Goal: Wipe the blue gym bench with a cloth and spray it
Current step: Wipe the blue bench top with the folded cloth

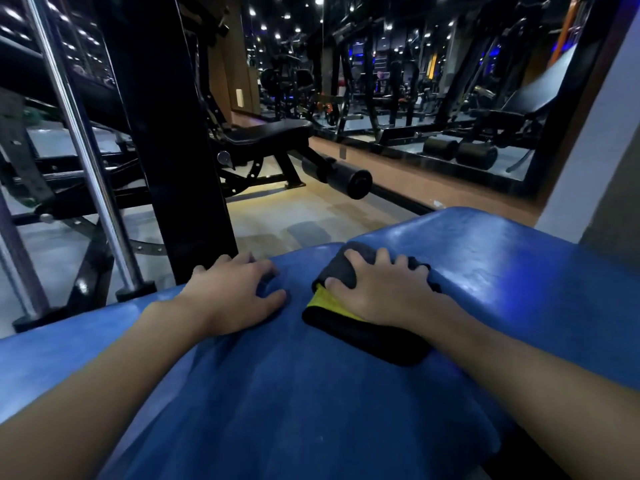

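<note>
The blue gym bench (485,265) fills the lower part of the head view, its padded surface shiny and worn. A folded cloth (367,337), dark grey with a yellow side showing, lies on the pad right of centre. My right hand (381,292) lies on top of the cloth with fingers spread and presses it onto the pad. My left hand (235,292) rests on the bench's far edge to the left of the cloth, fingers bent over the pad, holding nothing. No spray bottle is in view.
A black machine upright (173,133) and a chrome bar (79,133) stand just beyond the bench at left. A black adjustable bench (270,133) with foam rollers (349,181) sits on the pale floor ahead. A mirror wall runs along the back right; a grey wall (609,202) borders the right.
</note>
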Motion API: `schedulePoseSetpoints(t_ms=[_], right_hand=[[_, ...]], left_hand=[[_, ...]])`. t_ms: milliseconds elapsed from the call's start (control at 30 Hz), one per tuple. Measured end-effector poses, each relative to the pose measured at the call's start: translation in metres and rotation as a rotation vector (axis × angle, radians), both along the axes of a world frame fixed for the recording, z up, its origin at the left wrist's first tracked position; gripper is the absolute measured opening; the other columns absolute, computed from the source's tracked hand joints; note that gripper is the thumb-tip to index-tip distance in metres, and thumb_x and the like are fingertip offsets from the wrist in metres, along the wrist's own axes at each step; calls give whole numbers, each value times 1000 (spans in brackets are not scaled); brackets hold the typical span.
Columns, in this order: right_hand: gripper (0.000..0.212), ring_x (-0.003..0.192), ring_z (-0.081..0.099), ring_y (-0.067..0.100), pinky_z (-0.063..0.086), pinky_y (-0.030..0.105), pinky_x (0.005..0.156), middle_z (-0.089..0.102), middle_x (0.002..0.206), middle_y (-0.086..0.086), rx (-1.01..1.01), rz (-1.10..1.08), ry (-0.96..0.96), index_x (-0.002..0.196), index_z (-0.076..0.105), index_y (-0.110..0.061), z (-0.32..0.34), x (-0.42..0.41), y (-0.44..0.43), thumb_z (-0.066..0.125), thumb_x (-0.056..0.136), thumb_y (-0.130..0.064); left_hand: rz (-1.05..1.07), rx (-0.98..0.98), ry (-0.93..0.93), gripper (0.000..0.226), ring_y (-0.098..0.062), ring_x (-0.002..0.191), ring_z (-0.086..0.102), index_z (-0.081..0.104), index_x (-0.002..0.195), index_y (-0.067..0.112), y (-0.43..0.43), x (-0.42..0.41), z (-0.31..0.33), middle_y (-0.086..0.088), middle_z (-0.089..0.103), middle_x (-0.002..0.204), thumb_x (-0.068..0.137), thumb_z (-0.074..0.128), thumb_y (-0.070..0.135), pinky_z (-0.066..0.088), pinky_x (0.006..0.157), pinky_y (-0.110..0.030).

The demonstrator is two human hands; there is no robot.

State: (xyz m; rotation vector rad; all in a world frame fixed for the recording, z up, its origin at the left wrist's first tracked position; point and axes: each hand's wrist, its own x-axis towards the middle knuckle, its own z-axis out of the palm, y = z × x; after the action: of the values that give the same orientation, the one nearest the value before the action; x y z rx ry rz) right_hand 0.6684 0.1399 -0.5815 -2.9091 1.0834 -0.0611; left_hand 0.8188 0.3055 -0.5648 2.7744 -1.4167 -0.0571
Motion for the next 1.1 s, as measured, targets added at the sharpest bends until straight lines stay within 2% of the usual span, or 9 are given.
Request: schedulePoseSetpoints(t_ms=[100, 233, 367, 500, 567, 700, 800, 933, 1100], right_hand=[[73, 140, 22, 44, 16, 66, 107, 20, 159, 12, 47, 67, 21, 151, 15, -40, 4, 37, -17, 21, 87, -76], [71, 142, 20, 43, 17, 64, 111, 24, 158, 9, 159, 193, 9, 150, 18, -43, 11, 69, -36, 25, 87, -74], [60, 134, 30, 42, 22, 58, 103, 41, 148, 7, 171, 203, 10, 137, 44, -34, 19, 95, -27, 30, 90, -67], [67, 142, 27, 35, 5, 68, 110, 37, 155, 3, 120, 396, 45, 143, 42, -32, 16, 120, 19, 28, 89, -69], [68, 144, 24, 33, 4, 68, 110, 36, 155, 1, 78, 494, 20, 146, 36, -37, 9, 124, 35, 26, 89, -73], [66, 146, 20, 33, 9, 70, 109, 31, 158, 0, 115, 460, 12, 146, 27, -48, 6, 117, 15, 22, 87, -77], [72, 145, 19, 37, 11, 70, 109, 26, 159, 4, 119, 346, 50, 150, 23, -44, 8, 114, 0, 22, 86, -76], [73, 142, 23, 38, 10, 73, 106, 34, 155, 5, 50, 429, 44, 146, 33, -37, 8, 122, 43, 22, 86, -78], [79, 143, 20, 38, 8, 72, 106, 31, 156, 7, 50, 469, 42, 145, 30, -43, 7, 123, 63, 16, 80, -85]], left_hand=[[14, -7, -14, 57, -21, 127, 42, 41, 139, 45, 13, 10, -1, 8, 43, 134, 89, 38, 74, 38, 104, -47], [117, 90, -46, 78, -23, 130, 41, 28, 143, 53, 43, 26, -4, 7, 39, 138, 75, 19, 91, 37, 104, -50], [171, 148, -27, 100, -27, 135, 38, 12, 147, 56, 59, 29, -4, 3, 40, 141, 57, 1, 98, 33, 108, -49], [169, 70, -51, 102, -23, 128, 45, 30, 137, 43, 59, 30, -7, 7, 48, 131, 55, 7, 100, 35, 103, -45], [160, 35, -17, 100, -20, 124, 47, 36, 128, 38, 65, 34, -5, 10, 49, 126, 52, 12, 100, 36, 101, -41], [140, 172, 144, 105, -16, 135, 34, 24, 147, 45, 95, 44, 8, 14, 30, 146, 59, 36, 101, 32, 110, -42], [236, 216, 131, 112, -19, 138, 30, 15, 147, 53, 119, 48, 8, 12, 29, 140, 50, 29, 108, 34, 107, -49], [263, 190, 88, 122, -20, 135, 37, 16, 149, 49, 121, 49, -1, 10, 36, 137, 44, 20, 110, 34, 103, -51], [316, 58, 116, 118, -15, 142, 31, 24, 150, 48, 134, 37, -8, 14, 29, 153, 47, 22, 107, 30, 111, -48]])
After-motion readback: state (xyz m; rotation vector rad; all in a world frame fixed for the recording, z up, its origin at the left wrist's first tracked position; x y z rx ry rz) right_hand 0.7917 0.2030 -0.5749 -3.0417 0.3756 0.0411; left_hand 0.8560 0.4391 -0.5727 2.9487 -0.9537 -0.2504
